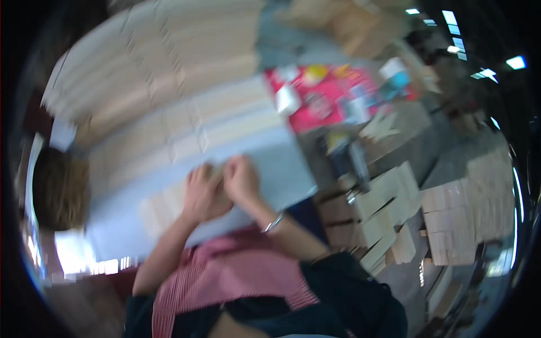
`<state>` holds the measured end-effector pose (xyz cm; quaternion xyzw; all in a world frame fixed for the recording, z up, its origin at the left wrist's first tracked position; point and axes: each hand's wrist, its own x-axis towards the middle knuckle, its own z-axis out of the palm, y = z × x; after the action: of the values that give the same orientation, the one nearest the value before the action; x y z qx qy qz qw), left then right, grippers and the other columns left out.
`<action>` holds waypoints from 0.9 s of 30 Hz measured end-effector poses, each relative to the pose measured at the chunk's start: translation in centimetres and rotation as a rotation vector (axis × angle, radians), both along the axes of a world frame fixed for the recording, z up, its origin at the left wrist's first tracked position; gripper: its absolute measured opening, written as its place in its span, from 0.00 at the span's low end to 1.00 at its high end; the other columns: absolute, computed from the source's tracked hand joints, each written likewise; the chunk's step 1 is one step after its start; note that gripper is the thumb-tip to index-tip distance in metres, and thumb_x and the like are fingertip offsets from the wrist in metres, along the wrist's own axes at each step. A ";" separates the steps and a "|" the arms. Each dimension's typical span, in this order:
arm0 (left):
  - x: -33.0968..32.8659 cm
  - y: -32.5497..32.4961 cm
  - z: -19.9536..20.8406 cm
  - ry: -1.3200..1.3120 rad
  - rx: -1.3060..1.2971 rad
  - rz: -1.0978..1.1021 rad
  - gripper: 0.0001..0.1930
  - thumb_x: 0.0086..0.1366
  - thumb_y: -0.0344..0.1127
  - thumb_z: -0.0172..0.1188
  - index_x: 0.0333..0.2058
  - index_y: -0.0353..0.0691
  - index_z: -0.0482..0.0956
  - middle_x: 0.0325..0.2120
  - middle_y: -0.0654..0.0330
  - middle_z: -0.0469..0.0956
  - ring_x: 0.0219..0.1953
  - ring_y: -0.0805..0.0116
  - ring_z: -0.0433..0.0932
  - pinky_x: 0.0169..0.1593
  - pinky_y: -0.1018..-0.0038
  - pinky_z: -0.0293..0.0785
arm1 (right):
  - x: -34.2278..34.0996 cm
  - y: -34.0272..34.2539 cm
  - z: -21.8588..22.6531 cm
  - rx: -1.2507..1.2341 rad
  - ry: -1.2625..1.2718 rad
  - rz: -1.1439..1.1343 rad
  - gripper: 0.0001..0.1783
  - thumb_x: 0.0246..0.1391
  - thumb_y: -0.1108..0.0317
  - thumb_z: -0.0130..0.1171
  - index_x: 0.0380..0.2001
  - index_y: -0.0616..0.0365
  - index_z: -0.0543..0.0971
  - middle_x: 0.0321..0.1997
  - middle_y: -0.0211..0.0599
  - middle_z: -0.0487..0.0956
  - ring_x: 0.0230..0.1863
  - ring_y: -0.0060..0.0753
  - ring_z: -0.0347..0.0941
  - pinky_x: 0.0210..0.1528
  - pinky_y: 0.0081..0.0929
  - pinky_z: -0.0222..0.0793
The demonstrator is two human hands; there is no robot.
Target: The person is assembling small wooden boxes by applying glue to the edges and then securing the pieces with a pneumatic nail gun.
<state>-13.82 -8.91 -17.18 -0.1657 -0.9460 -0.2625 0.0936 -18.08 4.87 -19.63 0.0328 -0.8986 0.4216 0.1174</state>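
The picture is strongly blurred and tilted. My left hand (202, 194) and my right hand (242, 179) lie close together on a pale grey-blue table top (282, 169), fingers curled over small pale wooden pieces (163, 203). Whether the fingers grip a piece cannot be made out. A thin bangle (273, 223) sits on my right wrist. Rows of pale wooden slats (186, 112) cover the table beyond my hands.
A red surface (321, 96) with small mixed items lies to the far right of the table. Stacks of light wooden boards (451, 219) stand on the floor at the right. A brown woven object (59, 188) is at the left edge. A red striped apron (236, 276) shows below.
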 end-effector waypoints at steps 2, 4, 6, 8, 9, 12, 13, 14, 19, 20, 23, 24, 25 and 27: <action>0.0 0.5 2.0 -0.023 0.011 -0.021 0.35 0.46 0.49 0.71 0.54 0.43 0.77 0.53 0.45 0.70 0.53 0.44 0.70 0.60 0.54 0.64 | -0.1 0.8 0.4 -0.067 -0.014 0.062 0.07 0.59 0.69 0.53 0.36 0.60 0.77 0.33 0.47 0.77 0.33 0.54 0.74 0.39 0.46 0.72; 0.0 0.2 1.6 -0.040 0.024 0.002 0.36 0.45 0.51 0.73 0.54 0.42 0.77 0.55 0.45 0.70 0.56 0.44 0.69 0.61 0.53 0.62 | -0.4 1.0 1.5 0.033 -0.037 0.123 0.04 0.58 0.70 0.56 0.34 0.58 0.77 0.34 0.45 0.77 0.33 0.49 0.74 0.38 0.43 0.72; -0.3 0.5 1.0 0.001 -0.014 0.016 0.36 0.45 0.53 0.72 0.53 0.44 0.78 0.58 0.47 0.70 0.58 0.46 0.69 0.63 0.54 0.61 | -0.6 1.3 1.5 0.073 0.011 0.101 0.03 0.57 0.71 0.59 0.32 0.57 0.78 0.34 0.42 0.77 0.31 0.46 0.74 0.38 0.41 0.72; 0.0 0.4 0.7 0.008 -0.045 0.045 0.34 0.46 0.55 0.71 0.51 0.45 0.79 0.58 0.49 0.72 0.58 0.47 0.70 0.63 0.55 0.61 | -0.5 0.8 1.5 0.075 -0.003 0.107 0.02 0.57 0.71 0.59 0.32 0.57 0.78 0.34 0.42 0.77 0.31 0.46 0.74 0.38 0.40 0.72; -0.1 0.4 0.7 0.010 -0.028 0.032 0.34 0.46 0.54 0.71 0.52 0.45 0.79 0.57 0.50 0.72 0.58 0.48 0.69 0.63 0.56 0.61 | -0.6 0.8 1.5 0.096 0.004 0.105 0.03 0.57 0.71 0.59 0.32 0.58 0.78 0.34 0.42 0.77 0.31 0.45 0.74 0.38 0.39 0.72; 0.1 0.5 0.9 0.012 -0.020 0.016 0.33 0.45 0.54 0.71 0.50 0.45 0.80 0.57 0.52 0.72 0.58 0.49 0.69 0.63 0.56 0.61 | -0.4 0.5 1.2 0.125 0.028 0.100 0.03 0.57 0.71 0.60 0.33 0.58 0.79 0.34 0.41 0.77 0.31 0.45 0.74 0.37 0.38 0.73; 0.2 0.6 1.0 0.015 -0.022 0.017 0.32 0.45 0.53 0.72 0.48 0.44 0.80 0.58 0.52 0.72 0.58 0.50 0.69 0.63 0.56 0.61 | -0.4 0.5 1.1 0.139 0.048 0.098 0.03 0.57 0.71 0.59 0.33 0.59 0.79 0.34 0.41 0.77 0.31 0.44 0.74 0.37 0.38 0.72; 0.2 0.6 1.0 0.018 -0.025 0.016 0.30 0.45 0.53 0.74 0.46 0.44 0.81 0.58 0.53 0.72 0.58 0.50 0.69 0.63 0.56 0.61 | -0.3 0.6 1.1 0.153 0.068 0.095 0.03 0.57 0.72 0.59 0.34 0.59 0.79 0.34 0.41 0.77 0.31 0.43 0.74 0.37 0.37 0.72; 0.2 0.5 1.1 -0.015 -0.059 -0.004 0.24 0.44 0.52 0.75 0.35 0.44 0.79 0.58 0.53 0.72 0.57 0.51 0.69 0.62 0.56 0.61 | -0.4 3.2 1.0 -0.045 0.095 0.281 0.05 0.56 0.74 0.60 0.36 0.60 0.80 0.36 0.40 0.78 0.31 0.41 0.74 0.36 0.35 0.72; 0.2 0.4 1.0 -0.026 -0.068 -0.007 0.23 0.44 0.52 0.75 0.32 0.44 0.78 0.58 0.53 0.72 0.56 0.52 0.69 0.61 0.56 0.61 | -0.4 4.0 1.1 -0.114 0.102 0.345 0.05 0.56 0.75 0.60 0.37 0.60 0.80 0.36 0.40 0.78 0.31 0.40 0.74 0.35 0.35 0.72; -0.1 0.2 0.7 -0.007 -0.084 -0.006 0.22 0.44 0.52 0.74 0.29 0.45 0.76 0.57 0.52 0.72 0.55 0.51 0.69 0.61 0.57 0.62 | 2.1 7.5 2.5 -0.036 0.149 0.362 0.08 0.54 0.78 0.60 0.38 0.60 0.81 0.35 0.39 0.78 0.30 0.38 0.75 0.35 0.33 0.71; -0.1 0.3 0.6 0.007 -0.085 -0.005 0.22 0.44 0.52 0.73 0.28 0.45 0.75 0.56 0.52 0.72 0.55 0.51 0.69 0.60 0.57 0.62 | 3.1 8.3 3.1 -0.005 0.096 0.366 0.08 0.53 0.78 0.61 0.38 0.60 0.81 0.34 0.39 0.78 0.29 0.38 0.74 0.34 0.32 0.71; -0.1 0.3 0.6 0.022 -0.086 -0.003 0.21 0.44 0.52 0.73 0.26 0.45 0.74 0.56 0.51 0.73 0.55 0.50 0.70 0.60 0.57 0.62 | 3.9 8.8 3.3 0.025 0.043 0.372 0.09 0.52 0.79 0.62 0.38 0.60 0.81 0.33 0.38 0.78 0.27 0.38 0.73 0.33 0.32 0.71; -0.2 0.4 0.7 0.023 -0.085 -0.017 0.22 0.44 0.52 0.73 0.26 0.45 0.73 0.56 0.51 0.73 0.55 0.50 0.69 0.60 0.57 0.62 | 4.8 8.7 3.3 0.055 0.057 0.367 0.08 0.51 0.79 0.62 0.37 0.59 0.80 0.32 0.37 0.78 0.27 0.38 0.73 0.33 0.32 0.70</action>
<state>-13.99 -8.47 -16.50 -0.1806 -0.9536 -0.2212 0.0950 -13.29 13.56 -16.33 0.2112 -0.8850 0.4102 0.0629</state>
